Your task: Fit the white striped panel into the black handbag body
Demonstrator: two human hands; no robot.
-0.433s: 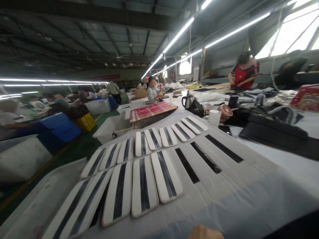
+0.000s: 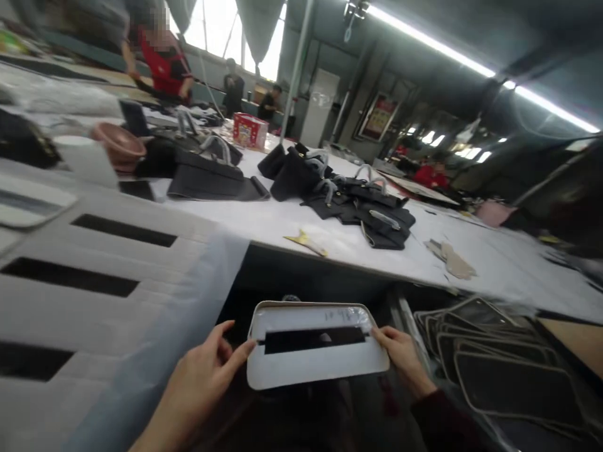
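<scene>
A white board (image 2: 318, 368) with rounded corners is in front of me, over the dark gap by the table. It has a black rectangle along its middle and faint handwriting near its top edge. My right hand (image 2: 400, 355) grips its right end, the thumb on the face. At the left end, my left hand (image 2: 207, 370) touches the edge with the thumb tip. Its index finger is stretched out, apart from the board. What supports the board from below is hidden.
To the left is a pale covered surface (image 2: 155, 270) with black strips (image 2: 78, 276). Yellow-handled snips (image 2: 306, 243) and black bag pieces (image 2: 362, 204) lie on the white table (image 2: 264, 216). Dark panels (image 2: 516, 380) are stacked at right. A person in a red apron (image 2: 162, 69) stands across the table.
My view has swung to the right, away from the rows of striped white boards. Both hands are now in view at a single white board; earlier only part of one hand showed.
</scene>
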